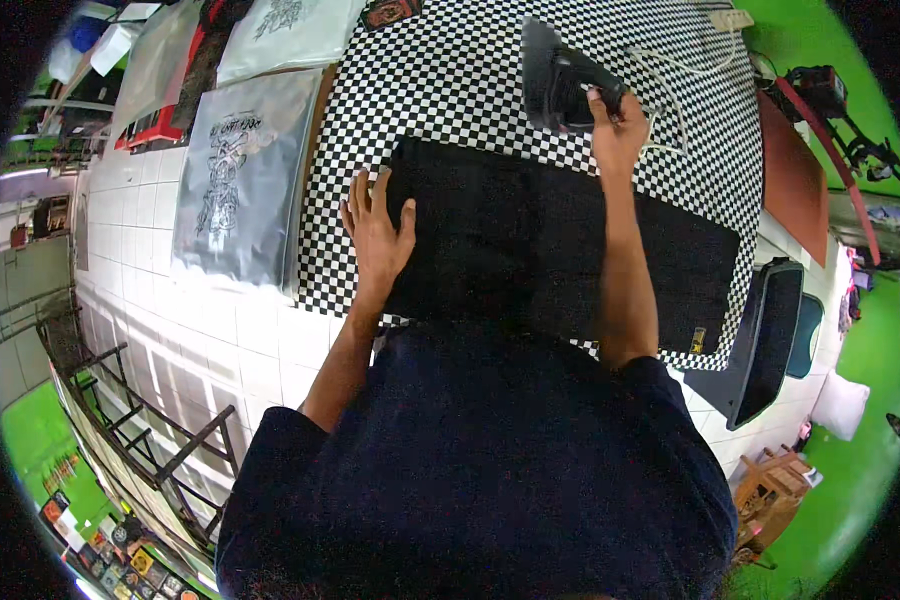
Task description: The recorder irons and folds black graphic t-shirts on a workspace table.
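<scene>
Before me a black cloth garment [480, 225] lies flat on a black-and-white checkered cloth [450, 75]. A small yellowish tag [697, 340] shows near the garment's lower right corner. My left hand [379, 232] is at the garment's left edge, fingers spread and nothing held. In my right hand [621, 131] is a dark clothes iron [562, 82], gripped by its handle. The iron is blurred and sits beyond the garment's far edge, over the checkered cloth; I cannot tell whether it touches the cloth. My right forearm crosses above the garment.
Printed clear plastic packages [244, 180] lie to the left. A white cord [679, 112] loops behind the iron towards a power strip [731, 20]. To the right stand a reddish-brown board [795, 180] and a black bin-like container [769, 337]. A dark metal frame [165, 442] is at lower left.
</scene>
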Demonstrator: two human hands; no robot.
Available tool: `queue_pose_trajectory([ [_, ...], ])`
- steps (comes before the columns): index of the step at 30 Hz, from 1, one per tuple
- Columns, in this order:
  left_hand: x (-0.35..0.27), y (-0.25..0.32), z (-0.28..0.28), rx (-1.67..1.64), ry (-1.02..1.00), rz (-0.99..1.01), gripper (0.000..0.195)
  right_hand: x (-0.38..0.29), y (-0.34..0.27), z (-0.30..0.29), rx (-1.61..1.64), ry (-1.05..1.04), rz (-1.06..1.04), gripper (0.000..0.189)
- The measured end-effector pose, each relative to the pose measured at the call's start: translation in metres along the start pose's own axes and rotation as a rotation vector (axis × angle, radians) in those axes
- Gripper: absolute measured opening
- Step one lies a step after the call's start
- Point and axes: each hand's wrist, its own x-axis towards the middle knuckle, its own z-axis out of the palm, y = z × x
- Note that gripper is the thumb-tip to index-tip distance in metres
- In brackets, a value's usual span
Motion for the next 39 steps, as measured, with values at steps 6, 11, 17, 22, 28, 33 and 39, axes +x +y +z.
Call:
queue_pose_trajectory([
  [6,-0.023,-0.016,-0.002,0.002,0.044,-0.005,0.063,-0.035,-0.068,-0.026,-0.325,-0.428,-0.363,0.033],
  [11,-0.021,-0.015,-0.001,0.011,0.074,0.020,0.068,-0.074,-0.077,-0.019,-0.412,-0.781,-0.390,0.038],
  [17,-0.022,-0.017,-0.002,0.020,0.078,0.011,0.076,-0.082,-0.084,-0.017,-0.416,-0.771,-0.776,0.045],
  [22,-0.022,-0.013,-0.002,0.047,0.071,-0.011,0.076,-0.095,-0.083,-0.005,-0.514,-0.764,-0.650,0.042],
  [28,-0.022,-0.012,-0.002,0.039,0.068,-0.032,0.077,-0.095,-0.086,0.011,-0.596,-0.610,-0.488,0.041],
  [33,-0.022,-0.014,0.001,0.039,0.058,-0.037,0.076,-0.094,-0.084,-0.007,-0.503,-0.745,-0.551,0.040],
  [39,-0.023,-0.017,0.002,0.034,0.085,0.002,0.075,-0.088,-0.086,0.000,-0.621,-0.713,-0.489,0.041],
])
